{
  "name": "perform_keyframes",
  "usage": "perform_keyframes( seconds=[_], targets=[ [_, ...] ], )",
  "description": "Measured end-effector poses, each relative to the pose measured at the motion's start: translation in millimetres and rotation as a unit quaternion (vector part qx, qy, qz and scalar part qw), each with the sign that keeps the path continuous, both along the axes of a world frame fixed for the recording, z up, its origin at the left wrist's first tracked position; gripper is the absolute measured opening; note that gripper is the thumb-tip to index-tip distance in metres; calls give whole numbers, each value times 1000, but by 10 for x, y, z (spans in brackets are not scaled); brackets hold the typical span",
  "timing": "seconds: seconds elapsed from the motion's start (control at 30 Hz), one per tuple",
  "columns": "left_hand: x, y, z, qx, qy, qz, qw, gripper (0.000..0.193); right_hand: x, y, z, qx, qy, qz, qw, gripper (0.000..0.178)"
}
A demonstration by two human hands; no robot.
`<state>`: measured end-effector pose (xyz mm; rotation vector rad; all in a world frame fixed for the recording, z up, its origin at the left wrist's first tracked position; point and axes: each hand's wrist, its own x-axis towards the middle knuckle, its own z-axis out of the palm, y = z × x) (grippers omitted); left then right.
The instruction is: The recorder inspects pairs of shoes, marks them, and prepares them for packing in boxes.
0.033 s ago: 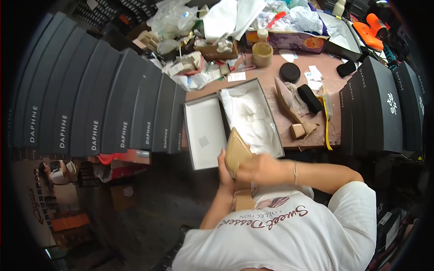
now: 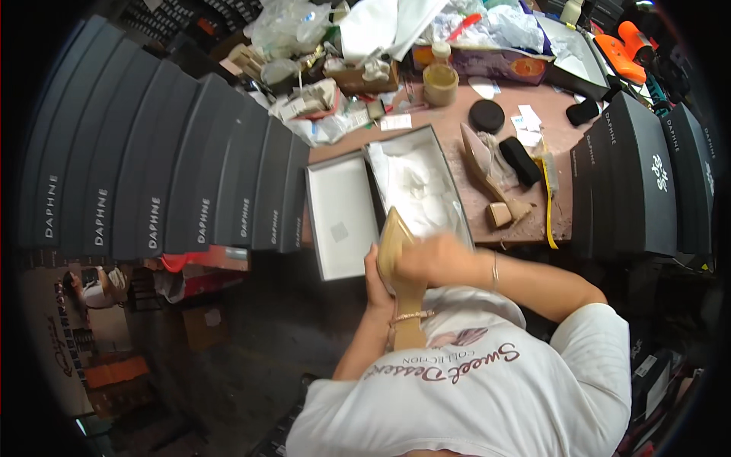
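Observation:
My left hand (image 2: pixel 378 283) is wrapped round a beige pointed-toe shoe (image 2: pixel 394 231), whose sole faces up and whose toe points away from me. Pressed to the middle of that sole is my right hand (image 2: pixel 440 259), fingers curled and smeared by motion; whatever they hold, if anything, is hidden. A thin sparkling strap (image 2: pixel 412 316) crosses the shoe near my shirt. Just beyond my hands lies an open shoe box (image 2: pixel 451 183) lined with white paper, its lid (image 2: pixel 340 228) on the left. The matching beige heeled shoe (image 2: pixel 478 161) rests on the table to the right.
Dark shoe boxes (image 2: pixel 160 160) are stacked high on the left, and more boxes (image 2: pixel 628 175) on the right. A black block (image 2: pixel 521 161), a yellow-handled brush (image 2: pixel 550 190), a round black lid (image 2: pixel 486 116) and a jar (image 2: pixel 440 84) sit on the table (image 2: pixel 502 232). Clutter fills the back.
The shoe's heel end has swung down toward my shirt, and the strap now shows. My right hand has moved slightly away from me along the sole. The whole view has shifted a little.

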<state>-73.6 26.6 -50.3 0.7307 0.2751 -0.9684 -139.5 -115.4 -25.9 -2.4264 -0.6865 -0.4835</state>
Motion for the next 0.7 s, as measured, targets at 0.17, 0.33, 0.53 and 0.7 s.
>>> perform_keyframes(
  seconds=[0.17, 0.33, 0.53, 0.7],
  targets=[
    [-62, -24, 120, 25, -48, -8, 998, 58, -123, -66, 70, -41, 18, 16, 999, 14],
    [28, 20, -72, -63, 34, -34, 997, 65, 136, -300, -17, 12, 42, -37, 998, 10],
    [-79, 18, -68, -19, -21, -62, 998, 65, -62, -163, 136, -64, 33, -17, 997, 12],
    [-28, -9, 108, 52, -30, 18, 998, 62, 80, 116, 249, -56, 27, 6, 998, 10]
  ],
)
